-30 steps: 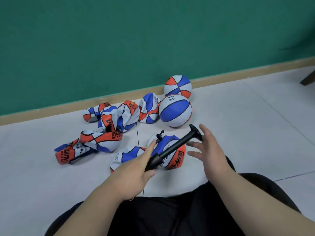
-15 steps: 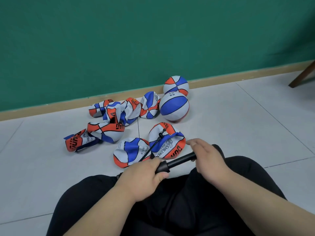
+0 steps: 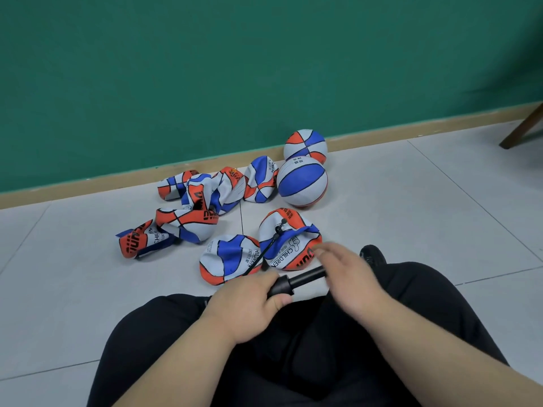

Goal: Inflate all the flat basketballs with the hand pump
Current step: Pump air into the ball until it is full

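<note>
Pumping looked like the step in hand. Low in the middle of the frame, the left hand (image 3: pixel 252 301) was wrapped tight round the fat end of the black plastic hand pump (image 3: pixel 298 279), which lay across the person's lap. The right hand (image 3: pixel 349 277) sat over the handle end, but it was blurred, so I could not tell if its fingers were closed on the handle. A thin black hose (image 3: pixel 269 248) ran up from the pump to the flat orange, blue and white basketball (image 3: pixel 296 227) on the grey tiled floor (image 3: pixel 411 215), just above the hands. Its tip seemed to be stuck in the ball's valve.

To do this well, I think the left hand should hold the pump very steady while the right hand pulls and pushes in long, straight strokes. Tugging sideways could pull the tip out. Another flat ball (image 3: pixel 229 257) lay touching the first on its left, a heap of flat balls (image 3: pixel 194 207) lay further left, and two round full balls (image 3: pixel 302 180) sat above, near the wall. So most of the job was not done.
</note>
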